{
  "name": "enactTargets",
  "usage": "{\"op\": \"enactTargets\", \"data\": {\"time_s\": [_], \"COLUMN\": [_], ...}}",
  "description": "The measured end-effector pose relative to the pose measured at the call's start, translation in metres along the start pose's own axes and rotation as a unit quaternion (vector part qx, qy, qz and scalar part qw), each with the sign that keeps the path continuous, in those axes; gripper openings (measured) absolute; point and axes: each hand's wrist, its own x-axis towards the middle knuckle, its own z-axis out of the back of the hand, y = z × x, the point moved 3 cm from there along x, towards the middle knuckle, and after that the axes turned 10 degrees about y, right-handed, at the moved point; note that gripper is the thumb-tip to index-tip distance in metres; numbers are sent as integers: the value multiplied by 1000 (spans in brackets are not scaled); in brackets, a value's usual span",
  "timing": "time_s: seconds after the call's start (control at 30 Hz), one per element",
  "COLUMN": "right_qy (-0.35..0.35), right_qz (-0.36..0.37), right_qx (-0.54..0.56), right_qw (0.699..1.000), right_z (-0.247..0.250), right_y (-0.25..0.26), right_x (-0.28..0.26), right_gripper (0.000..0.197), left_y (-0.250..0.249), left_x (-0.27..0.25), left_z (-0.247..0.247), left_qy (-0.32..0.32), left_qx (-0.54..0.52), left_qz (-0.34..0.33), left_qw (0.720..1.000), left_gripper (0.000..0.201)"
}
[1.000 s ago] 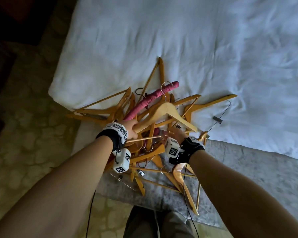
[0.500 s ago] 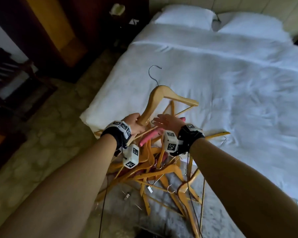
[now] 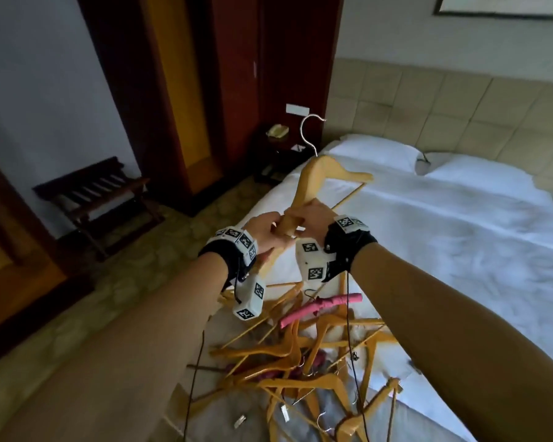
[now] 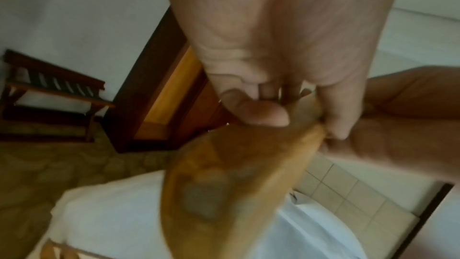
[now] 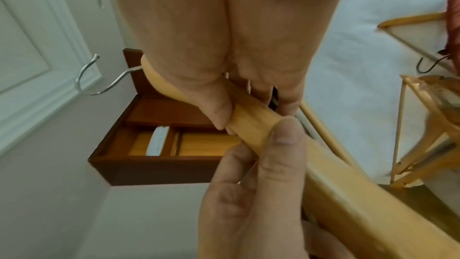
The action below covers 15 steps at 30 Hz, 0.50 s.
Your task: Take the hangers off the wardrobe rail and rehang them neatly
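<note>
A light wooden hanger (image 3: 313,178) with a silver hook (image 3: 306,133) is held up above the bed, hook uppermost. My left hand (image 3: 276,229) grips the lower end of one of its arms. My right hand (image 3: 300,218) grips the same arm just above it. The right wrist view shows my right hand (image 5: 251,111) wrapped round the hanger (image 5: 331,174), with left fingers (image 5: 278,164) against it. In the blurred left wrist view my left hand (image 4: 298,121) pinches the hanger (image 4: 224,174). Below lies a tangled pile of wooden hangers (image 3: 300,362) with a pink padded hanger (image 3: 320,306).
The pile lies on the foot of a white bed (image 3: 460,250). A dark wooden wardrobe (image 3: 179,90) stands ahead to the left, with a luggage rack (image 3: 93,193) beside it. A bedside table with a phone (image 3: 276,132) sits by the padded headboard (image 3: 444,116).
The hanger has risen from the pile to chest height. My right hand, free before, has taken hold of its arm next to the left. The head view has lifted toward the wardrobe.
</note>
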Motion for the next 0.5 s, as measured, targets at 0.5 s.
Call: {"op": "enactTargets", "data": {"time_s": [0.5], "right_qy": [104], "right_qz": [103], "right_qx": [76], "right_qw": [986], "right_z": [-66], "right_y": [146], "right_x": [-99], "right_gripper": [43], "left_y": [-57], "left_x": [-193], "left_z": [106], "left_qy": [-436], "left_qx": [31], "left_qz": [-101], "left_qw": [894], "left_gripper": [38]}}
